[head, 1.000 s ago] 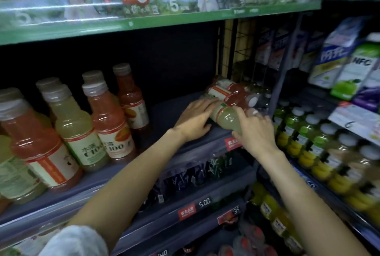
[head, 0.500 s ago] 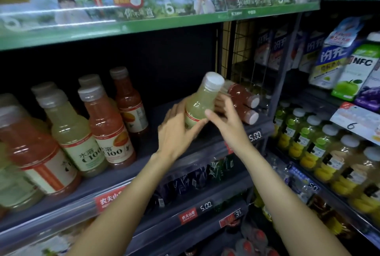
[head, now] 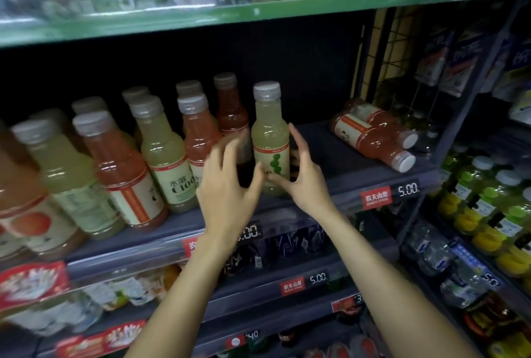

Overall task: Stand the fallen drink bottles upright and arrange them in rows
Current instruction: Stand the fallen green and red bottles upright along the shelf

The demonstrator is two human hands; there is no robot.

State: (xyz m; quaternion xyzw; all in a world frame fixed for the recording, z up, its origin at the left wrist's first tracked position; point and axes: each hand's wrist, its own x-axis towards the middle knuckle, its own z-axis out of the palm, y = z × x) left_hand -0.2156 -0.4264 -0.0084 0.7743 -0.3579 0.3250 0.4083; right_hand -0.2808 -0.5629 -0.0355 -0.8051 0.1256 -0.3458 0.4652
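Spanning the whole width, the dark shelf (head: pixel 339 156) carries the drinks, with a red price tag (head: pixel 376 197) clipped to its front edge; on its left part stand the upright bottles (head: pixel 161 153), pale yellow and orange-red mixed, in rows running toward the dark back; on its right part two fallen bottles (head: pixel 370 135) of orange-red drink lie on their sides, touching each other, their grey caps pointing toward the front right. Between these two groups the pale yellow bottle (head: pixel 270 139) stands upright near the front edge, its grey cap on top, just beside an orange-red bottle at the end of the standing rows. Both forearms reach up from the bottom of the view toward it; the left hand (head: pixel 227 182) is spread, fingers apart and blurred, on the bottle's left side and partly in front of the neighbouring orange-red bottle, its thumb close to the lower label, though whether it touches I cannot tell; the right hand (head: pixel 301 176) cups the bottle's right side with fingers apart, the forefinger raised alongside the body and the thumb laid across the lower front of the label, seemingly in contact; neither hand is closed round the bottle, which sits between the two thumbs with its base on the shelf.
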